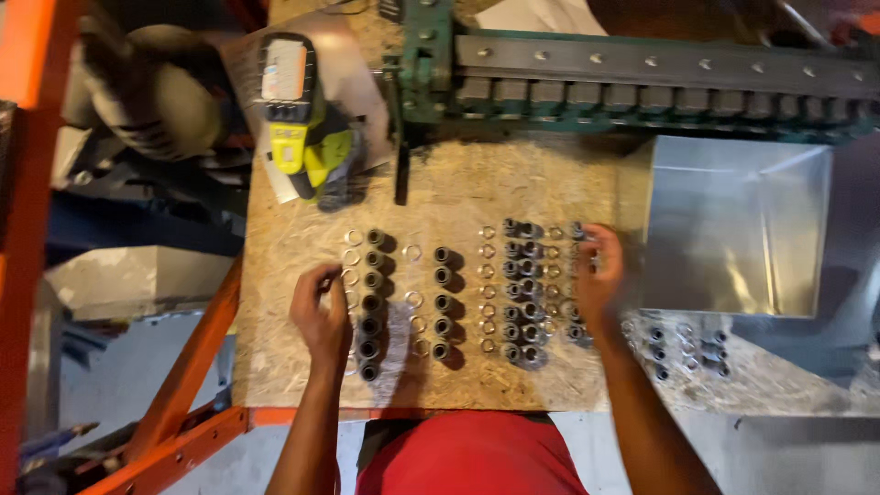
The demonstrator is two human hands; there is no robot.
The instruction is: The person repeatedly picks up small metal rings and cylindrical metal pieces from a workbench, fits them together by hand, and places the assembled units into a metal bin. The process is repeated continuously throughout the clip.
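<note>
The left hand point(321, 307) hangs knuckles-up over the board with its fingertips point(323, 273) drawn together at the top of a column of small flat washers point(351, 275); whether 1 of those rings is actually pinched there I cannot tell, since the fingers hide the spot. Just to the right of that hand runs a column of short dark sleeves point(370, 302), standing on end and nearly touching its knuckles. The right hand point(598, 280) is curled over the far end of the layout, fingers bent around the outermost dark pieces of the double column of sleeves point(522, 289); it looks loosely closed, though what it has hold of, if anything, is hidden under the palm (the frame is also a little soft there). Between the 2 hands lie another column of sleeves point(443, 302) and more loose rings. The likely trouble is a brush of wrist or knuckle: the sleeves stand close together, so 1 nudged over could roll and knock its neighbours out of line, and the thin rings could skid on the rough chipboard top point(477, 183). Beyond the hands, a yellow cordless drill point(307, 119) lies up and to the left, a green bending machine point(587, 82) runs along the back, and a folded sheet-metal box point(733, 229) sits just outside the right hand.
</note>
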